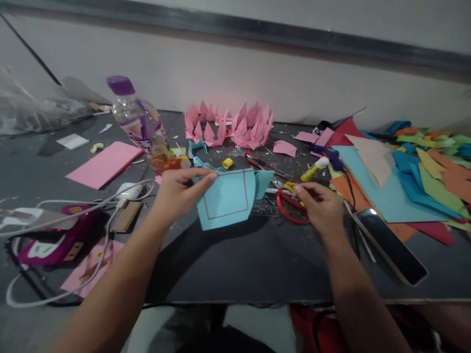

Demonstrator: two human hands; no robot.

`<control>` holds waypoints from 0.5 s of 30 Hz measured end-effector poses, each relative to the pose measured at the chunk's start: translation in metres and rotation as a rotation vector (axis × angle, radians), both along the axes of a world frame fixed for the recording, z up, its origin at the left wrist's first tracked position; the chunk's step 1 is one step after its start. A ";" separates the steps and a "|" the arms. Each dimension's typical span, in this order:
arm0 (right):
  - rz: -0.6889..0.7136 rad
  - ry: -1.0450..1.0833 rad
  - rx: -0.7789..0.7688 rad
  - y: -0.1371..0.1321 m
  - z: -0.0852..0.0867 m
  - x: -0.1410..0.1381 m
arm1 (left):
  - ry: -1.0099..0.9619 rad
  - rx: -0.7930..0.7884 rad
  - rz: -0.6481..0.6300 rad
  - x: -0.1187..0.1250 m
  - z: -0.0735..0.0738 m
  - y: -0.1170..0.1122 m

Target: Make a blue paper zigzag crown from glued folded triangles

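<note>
My left hand [191, 189] pinches the top edge of a folded light-blue paper [226, 201], which is raised above the dark table. A dark reddish line is drawn on it near its edges, and a flap sticks out at its right. My right hand [319, 203] is closed on the yellow handle of a pair of scissors [289, 187]; their blades point left, toward the paper. Red handles [293, 211] of another tool lie just beneath. Behind the paper are smaller folded blue pieces [197, 147], partly hidden.
Pink folded-paper points [228, 128] form a ring at the back. A purple-capped bottle [142, 122] stands left, near pink sheets [105, 164], cables and a magenta device [62, 240]. On the right lie a glue stick [314, 169], a glue gun [329, 156], coloured papers [390, 186] and a phone [390, 246].
</note>
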State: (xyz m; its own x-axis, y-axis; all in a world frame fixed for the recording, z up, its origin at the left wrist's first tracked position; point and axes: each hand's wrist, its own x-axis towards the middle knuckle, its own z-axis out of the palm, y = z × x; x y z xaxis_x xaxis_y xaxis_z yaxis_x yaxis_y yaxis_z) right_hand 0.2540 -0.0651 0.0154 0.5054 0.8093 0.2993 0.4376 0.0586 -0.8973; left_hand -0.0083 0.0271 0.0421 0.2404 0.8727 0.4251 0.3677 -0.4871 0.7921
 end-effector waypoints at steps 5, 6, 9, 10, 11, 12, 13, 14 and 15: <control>0.418 0.246 -0.168 0.002 0.001 -0.023 | -0.053 -0.155 -0.131 0.020 -0.003 -0.013; 0.476 0.264 -0.214 0.001 0.001 -0.025 | -0.071 -0.180 -0.144 0.022 -0.004 -0.015; 0.552 0.289 -0.299 0.000 0.000 -0.028 | -0.108 -0.240 -0.207 0.026 -0.005 -0.016; 0.553 0.294 -0.306 0.000 0.000 -0.028 | -0.123 -0.263 -0.228 0.026 -0.005 -0.016; 0.548 0.301 -0.308 -0.001 -0.001 -0.027 | -0.142 -0.290 -0.248 0.026 -0.006 -0.016; 0.538 0.310 -0.303 -0.001 -0.001 -0.027 | -0.167 -0.324 -0.268 0.026 -0.006 -0.016; 0.526 0.322 -0.293 -0.001 -0.002 -0.026 | -0.197 -0.364 -0.289 0.026 -0.007 -0.015; 0.514 0.336 -0.280 0.000 -0.003 -0.026 | -0.228 -0.408 -0.314 0.026 -0.008 -0.015; 0.504 0.352 -0.268 0.000 -0.004 -0.025 | -0.256 -0.450 -0.340 0.026 -0.009 -0.014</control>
